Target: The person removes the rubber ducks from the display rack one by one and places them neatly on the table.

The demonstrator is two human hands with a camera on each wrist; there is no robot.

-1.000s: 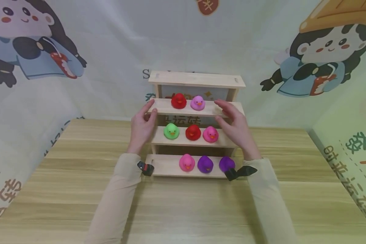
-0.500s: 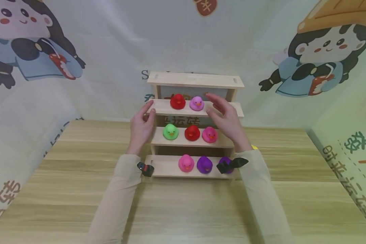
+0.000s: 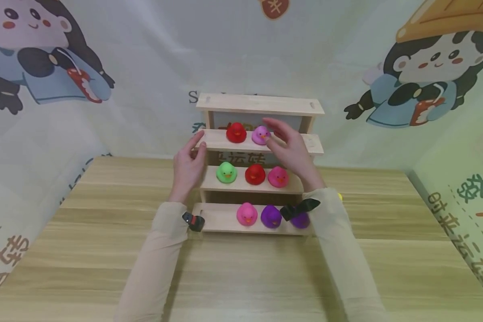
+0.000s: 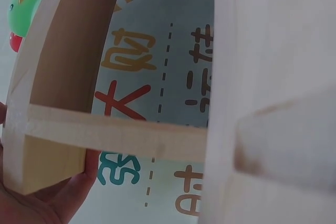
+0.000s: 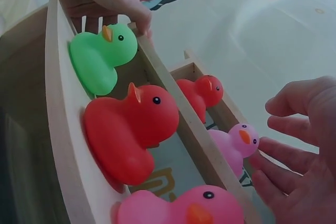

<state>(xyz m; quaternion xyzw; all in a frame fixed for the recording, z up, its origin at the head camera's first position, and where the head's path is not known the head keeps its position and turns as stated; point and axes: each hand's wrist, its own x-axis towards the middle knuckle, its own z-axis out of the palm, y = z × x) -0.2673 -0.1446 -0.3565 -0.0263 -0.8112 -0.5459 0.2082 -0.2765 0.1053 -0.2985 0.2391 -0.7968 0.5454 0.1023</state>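
My left hand (image 3: 187, 169) grips the left end of the upper duck-bearing tier of a wooden stepped shelf (image 3: 215, 138); in the left wrist view, fingers (image 4: 73, 195) curl round a wooden end. My right hand (image 3: 294, 154) is at the lilac rubber duck (image 3: 260, 134) on that same tier. Its thumb lies by the duck's front right, and its fingers are spread loosely beside the duck (image 5: 237, 145) in the right wrist view. A red duck (image 3: 236, 133) sits to the left. One tier below stand a green duck (image 3: 226, 172), a red duck (image 3: 255, 174) and a pink duck (image 3: 278, 177).
On the bottom tier sit a pink duck (image 3: 247, 214), a purple duck (image 3: 271, 216) and another purple duck (image 3: 301, 221), partly covered by the right wrist's black strap. Something yellow (image 3: 340, 197) peeks out behind the right sleeve. A printed cloth (image 3: 153, 58) hangs behind the wooden table (image 3: 120, 192).
My right hand has moved left along the upper tier, from its right part to the lilac duck. The yellow thing has come into sight. My left hand keeps its grip on the shelf.
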